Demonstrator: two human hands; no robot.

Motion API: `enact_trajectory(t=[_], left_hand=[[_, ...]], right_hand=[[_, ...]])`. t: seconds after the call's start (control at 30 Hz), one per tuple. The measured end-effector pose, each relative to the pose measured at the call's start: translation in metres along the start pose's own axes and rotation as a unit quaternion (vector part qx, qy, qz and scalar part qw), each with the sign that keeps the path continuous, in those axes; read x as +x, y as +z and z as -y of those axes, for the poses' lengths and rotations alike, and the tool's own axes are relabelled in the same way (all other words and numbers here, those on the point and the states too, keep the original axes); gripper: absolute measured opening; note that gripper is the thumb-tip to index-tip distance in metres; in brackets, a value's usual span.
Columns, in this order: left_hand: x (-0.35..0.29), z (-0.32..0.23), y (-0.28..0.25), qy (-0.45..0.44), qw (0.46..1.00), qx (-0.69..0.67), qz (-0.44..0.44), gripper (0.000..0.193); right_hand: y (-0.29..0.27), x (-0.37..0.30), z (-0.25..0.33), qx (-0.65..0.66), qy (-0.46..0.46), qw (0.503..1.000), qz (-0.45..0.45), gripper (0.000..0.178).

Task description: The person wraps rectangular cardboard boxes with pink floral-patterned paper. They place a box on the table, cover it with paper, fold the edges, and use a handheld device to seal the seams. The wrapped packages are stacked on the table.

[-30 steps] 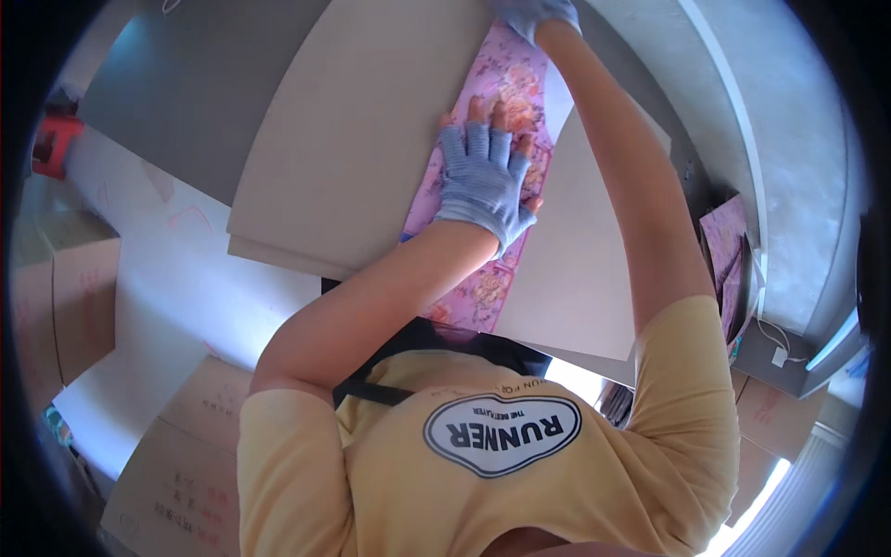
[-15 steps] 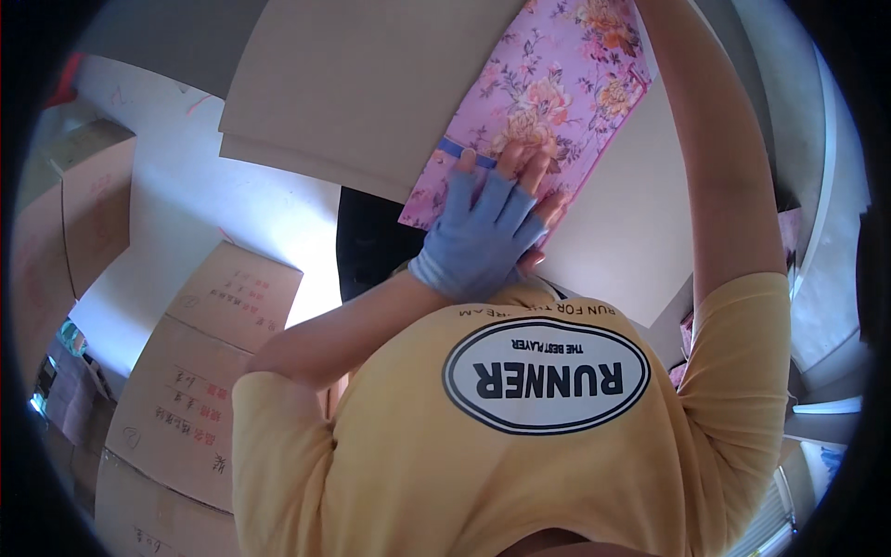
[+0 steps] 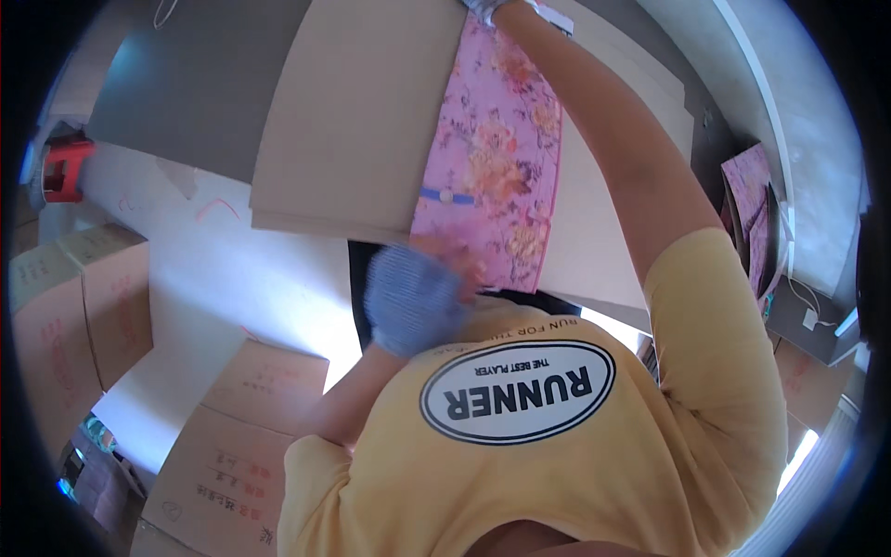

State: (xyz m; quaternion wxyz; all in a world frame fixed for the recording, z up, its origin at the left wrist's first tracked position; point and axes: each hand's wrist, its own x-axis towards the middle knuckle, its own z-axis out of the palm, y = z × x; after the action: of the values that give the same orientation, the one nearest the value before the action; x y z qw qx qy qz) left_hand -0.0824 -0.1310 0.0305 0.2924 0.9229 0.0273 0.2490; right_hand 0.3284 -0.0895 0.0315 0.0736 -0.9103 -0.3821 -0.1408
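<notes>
A long, flat pink piece with a flower print lies on brown cardboard in front of me. A short blue strip with a pale round spot crosses it near its left edge. By its lower left corner is my left hand, in a blue glove with bare fingertips. Motion smears these fingers, so I cannot tell whether they touch the piece. Stretched to the far end is my right hand, also gloved. The picture's top edge cuts it off, and its fingers are hidden.
Large cardboard sheets lie under the pink piece on a grey surface. Cardboard boxes stand at the left, with a red stool beyond. More flower-printed pieces lean at the right by a white cable.
My left hand has lifted off the flower print and moved left and toward me, now blurred. My right arm has swung left across the far end. The whole view has shifted.
</notes>
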Motion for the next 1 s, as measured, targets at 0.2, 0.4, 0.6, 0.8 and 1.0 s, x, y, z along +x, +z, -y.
enact_trajectory(t=[0.2,0.4,0.6,0.8,1.0], left_hand=[[0.022,0.033,-0.033,-0.483,0.589,-0.623,0.179,0.054],[0.018,0.019,0.009,-0.471,0.417,-0.754,0.191,0.064],[0.025,0.004,0.010,-0.542,0.473,-0.680,0.140,0.048],[0.011,-0.015,0.024,-0.352,0.860,-0.361,0.074,0.024],[0.021,-0.020,0.011,-0.368,0.790,-0.485,0.075,0.026]], right_hand=[[-0.004,-0.025,-0.003,0.036,-0.062,0.997,-0.031,0.061],[-0.013,-0.082,-0.003,0.090,-0.175,0.980,-0.030,0.048],[-0.073,-0.146,0.023,0.124,-0.290,0.948,0.034,0.056],[-0.098,-0.212,0.011,0.155,-0.443,0.878,0.092,0.049],[-0.097,-0.224,0.005,0.219,-0.420,0.877,0.080,0.052]])
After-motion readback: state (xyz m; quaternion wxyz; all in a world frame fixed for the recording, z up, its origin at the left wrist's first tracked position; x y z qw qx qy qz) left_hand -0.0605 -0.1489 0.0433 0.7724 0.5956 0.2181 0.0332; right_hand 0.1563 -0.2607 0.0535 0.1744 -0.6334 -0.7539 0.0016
